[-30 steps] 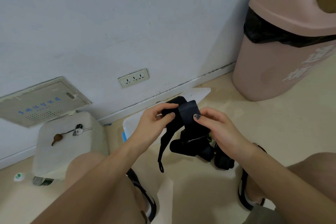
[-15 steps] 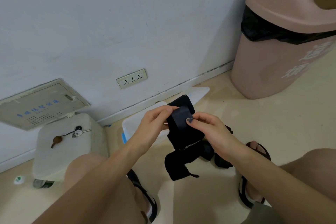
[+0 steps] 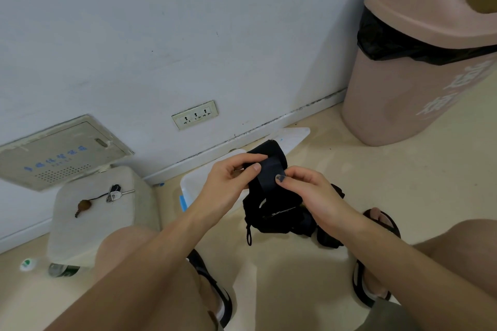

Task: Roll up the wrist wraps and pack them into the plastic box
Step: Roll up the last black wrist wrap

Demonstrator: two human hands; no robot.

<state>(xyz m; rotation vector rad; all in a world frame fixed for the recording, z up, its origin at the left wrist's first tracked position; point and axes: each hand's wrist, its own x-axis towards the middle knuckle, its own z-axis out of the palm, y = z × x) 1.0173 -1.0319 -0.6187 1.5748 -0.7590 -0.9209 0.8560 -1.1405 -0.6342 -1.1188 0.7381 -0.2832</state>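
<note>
Head view: both hands pinch a black woven wrist wrap.

A: Where's the wrap?
B: Between my left hand and right hand, above the box.
A: Around it?
B: Lid behind, bin right, keys on stool left.

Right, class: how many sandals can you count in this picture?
2. One sandal sits at lower centre, below the left forearm; the other sandal is at lower right, beyond the right forearm, which hides its middle.
</note>
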